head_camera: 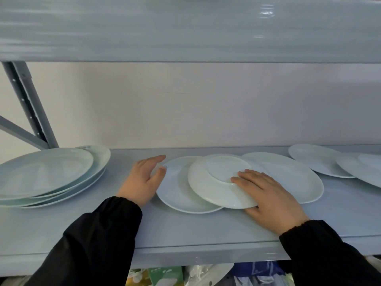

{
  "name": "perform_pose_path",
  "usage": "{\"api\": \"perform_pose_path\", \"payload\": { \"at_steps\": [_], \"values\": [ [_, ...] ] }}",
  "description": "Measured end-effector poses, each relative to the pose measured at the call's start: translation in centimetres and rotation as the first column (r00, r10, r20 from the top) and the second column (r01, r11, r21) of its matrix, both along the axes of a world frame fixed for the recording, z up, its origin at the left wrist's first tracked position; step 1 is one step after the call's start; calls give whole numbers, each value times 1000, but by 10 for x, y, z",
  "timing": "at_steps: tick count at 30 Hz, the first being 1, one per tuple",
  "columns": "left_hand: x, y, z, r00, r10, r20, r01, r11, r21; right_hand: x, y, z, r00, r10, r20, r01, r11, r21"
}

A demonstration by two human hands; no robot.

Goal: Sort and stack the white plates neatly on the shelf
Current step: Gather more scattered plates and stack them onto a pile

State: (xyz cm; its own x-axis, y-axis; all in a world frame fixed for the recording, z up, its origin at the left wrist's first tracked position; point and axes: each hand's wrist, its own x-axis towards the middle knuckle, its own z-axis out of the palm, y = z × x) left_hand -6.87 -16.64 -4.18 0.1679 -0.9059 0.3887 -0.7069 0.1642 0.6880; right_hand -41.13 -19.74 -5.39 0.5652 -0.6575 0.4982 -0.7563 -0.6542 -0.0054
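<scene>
**Plates overlapping on the shelf**

Head view: on the shelf (185,230), the right hand (270,199) pinches the upside-down plate (212,182), fingers flat on top, thumb under its rim. It overlaps the left plate (177,193), whose rim the left hand (144,178) touches, grip loosely spread. A stack (45,172) sits far left.

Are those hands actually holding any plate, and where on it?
The right hand pinches the upside-down plate at its near right rim, fingers on top, thumb underneath. The left hand only touches the left rim of the lower plate.
</scene>
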Motion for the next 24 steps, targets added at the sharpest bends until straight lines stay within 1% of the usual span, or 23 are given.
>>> {"api": "perform_pose_path", "payload": {
  "at_steps": [2,6,8,10,12,14,16,17,18,19,20,23,24],
  "values": [
    [2,-2,-2,1000,1,4,-1,1000,-5,3,2,6,1000,2,28,-1,1000,-27],
    [4,-4,-5,999,38,-14,-38,999,-6,8,-3,24,987,33,158,-26,999,-48],
    [4,-4,-5,999,33,-15,-33,999,-13,12,-4,42,963,45,265,-33,998,-47],
    [3,-4,-3,999,28,-38,-29,999,-17,19,-2,61,912,65,405,-54,998,-39],
    [2,-3,-2,998,30,-64,-30,999,-14,29,0,76,826,49,561,-65,998,9],
    [3,-2,-1,997,32,-73,-33,999,-9,39,-2,84,693,-26,721,-85,989,117],
    [4,-1,0,996,40,-79,-40,999,4,46,-13,83,521,-129,844,-194,945,264],
    [4,0,0,996,44,-80,-43,999,8,48,-18,80,442,-185,878,-262,909,324],
    [4,0,0,995,47,-84,-47,999,9,49,-23,76,388,-235,891,-323,871,370],
    [4,0,1,995,50,-87,-50,999,3,51,-27,70,374,-270,887,-353,843,405],
    [3,1,1,994,54,-93,-54,999,-3,53,-29,63,379,-294,877,-366,823,434],
    [4,0,1,991,67,-112,-70,997,-21,53,-31,38,429,-363,827,-296,809,508],
    [5,0,0,991,69,-115,-72,997,-23,52,-31,33,429,-374,822,-279,811,515]
  ]
}}
